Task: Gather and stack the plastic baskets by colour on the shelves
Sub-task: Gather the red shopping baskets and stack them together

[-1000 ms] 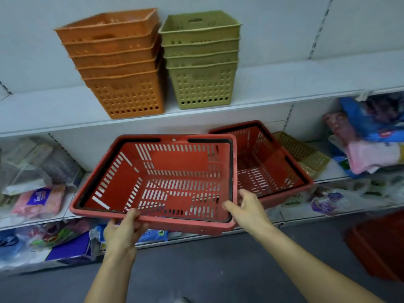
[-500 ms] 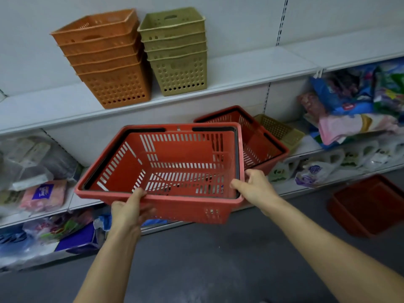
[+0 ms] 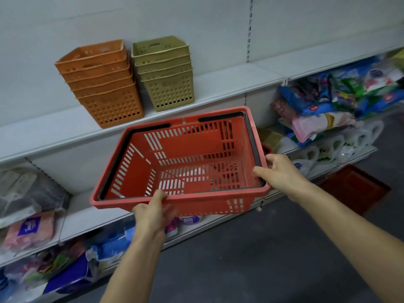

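I hold a red shopping basket [image 3: 192,158] with black handles in front of the shelves, tilted with its opening toward me. My left hand [image 3: 154,212] grips its near rim, and my right hand [image 3: 278,171] grips its right rim. Behind it, only a corner of a second red basket [image 3: 267,148] shows on the middle shelf. A flat olive basket [image 3: 270,137] lies beside that one. On the upper shelf [image 3: 218,84] stand a stack of orange baskets [image 3: 102,84] and a stack of olive baskets [image 3: 166,71]. Another red basket [image 3: 354,189] sits on the floor at right.
Packaged goods [image 3: 341,99] fill the middle shelf at right, with bagged rolls [image 3: 341,145] below them. More packets [image 3: 30,228] crowd the lower shelves at left. The grey floor [image 3: 240,259] runs along the shelf front.
The held red basket has moved right and up, now covering most of the second red basket on the shelf. My view has swung right, showing more floor and the right-hand goods.
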